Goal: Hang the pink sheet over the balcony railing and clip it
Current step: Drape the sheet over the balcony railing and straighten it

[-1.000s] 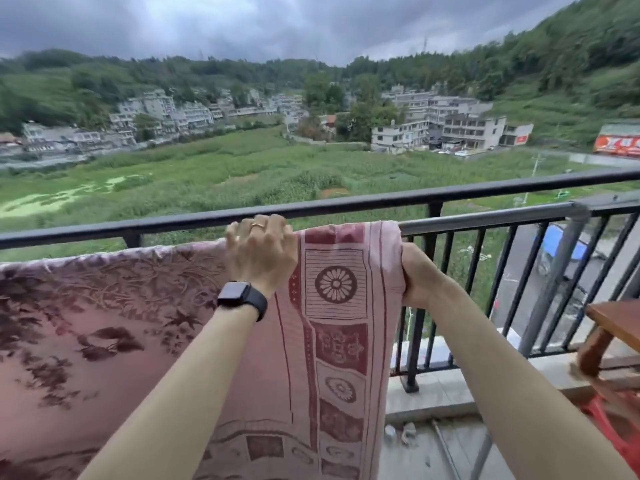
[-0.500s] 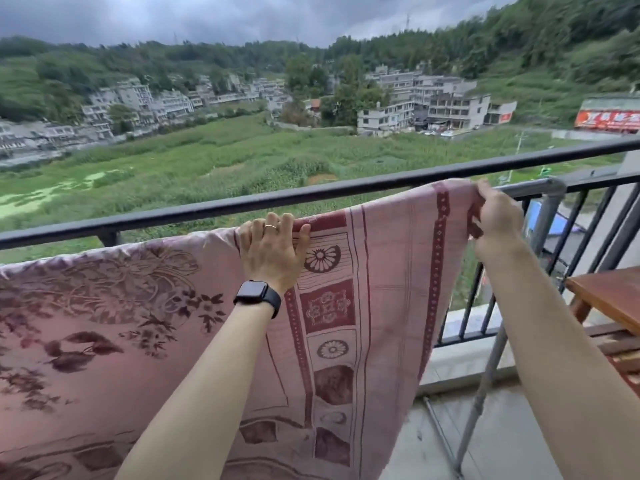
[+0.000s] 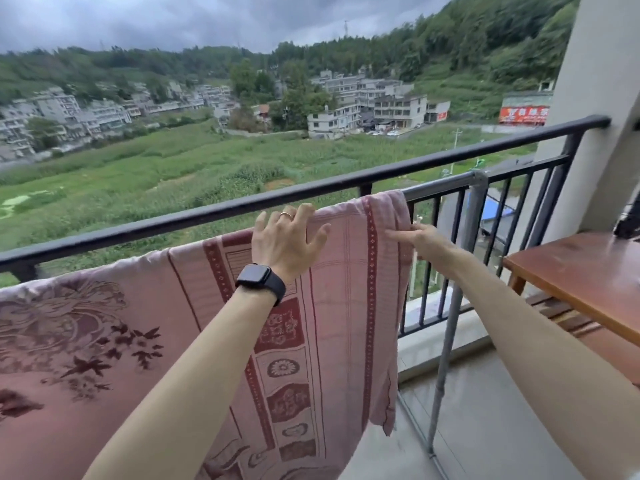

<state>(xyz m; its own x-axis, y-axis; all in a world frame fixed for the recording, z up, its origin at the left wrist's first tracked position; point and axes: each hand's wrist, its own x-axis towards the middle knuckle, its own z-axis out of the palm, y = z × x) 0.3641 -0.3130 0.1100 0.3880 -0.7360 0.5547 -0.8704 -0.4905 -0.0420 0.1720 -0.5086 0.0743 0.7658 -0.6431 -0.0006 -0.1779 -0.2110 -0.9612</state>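
The pink sheet (image 3: 349,292), patterned in dark red, hangs over a grey metal bar (image 3: 440,185) just inside the black balcony railing (image 3: 207,211). My left hand (image 3: 287,240), with a ring and a black watch, lies flat on the sheet's top edge, fingers spread. My right hand (image 3: 420,242) touches the sheet's right border with fingers stretched out, pressing or pinching the edge; which one is unclear. No clip shows in view.
A grey upright pole (image 3: 453,323) carries the bar down to the floor. A brown wooden table (image 3: 581,271) stands at the right, beside a pale pillar (image 3: 602,98). Fields and buildings lie beyond the railing.
My right hand pulled the sheet's right edge further right along the bar, then dropped onto the border. My left hand opened from gripping the top edge to lying flat.
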